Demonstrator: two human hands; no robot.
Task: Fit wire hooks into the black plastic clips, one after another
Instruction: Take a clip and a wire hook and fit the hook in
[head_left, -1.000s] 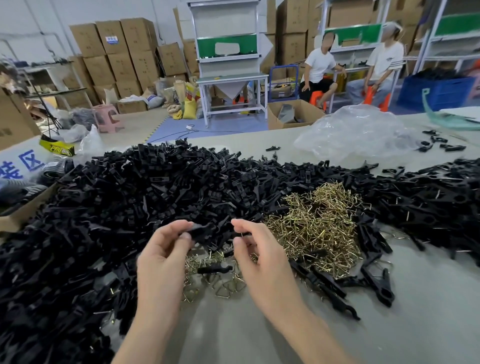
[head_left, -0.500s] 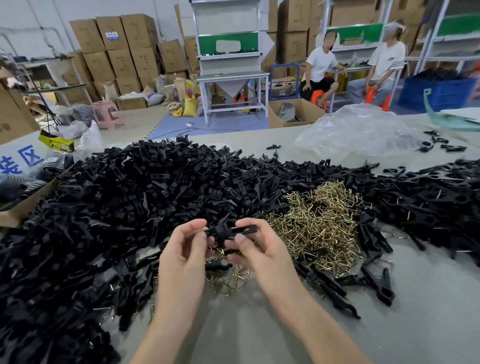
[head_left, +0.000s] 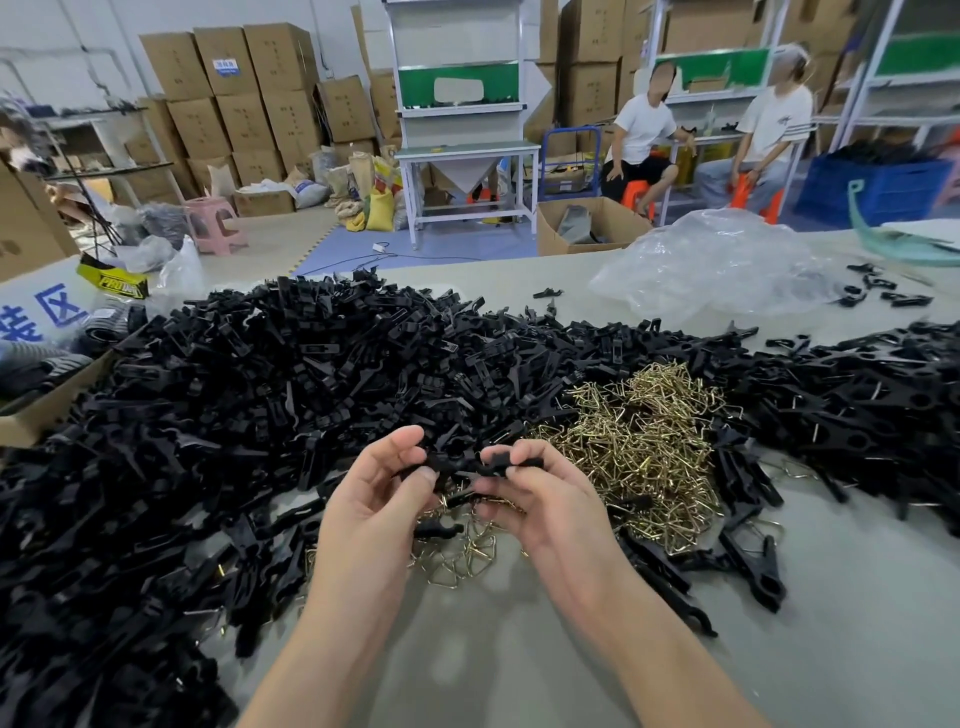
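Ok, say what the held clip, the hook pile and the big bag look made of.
The held clip: matte black moulded plastic, no glints. The hook pile: bent metal wire, likely brass-plated, shiny gold. The bag: thin clear plastic film, creased, glossy.

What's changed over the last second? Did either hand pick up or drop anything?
The left hand brought its black clip right and up to the right hand, which barely moved. Both now pinch it above the wire hooks. Nothing was dropped. The clip pile and the hooks stayed put.
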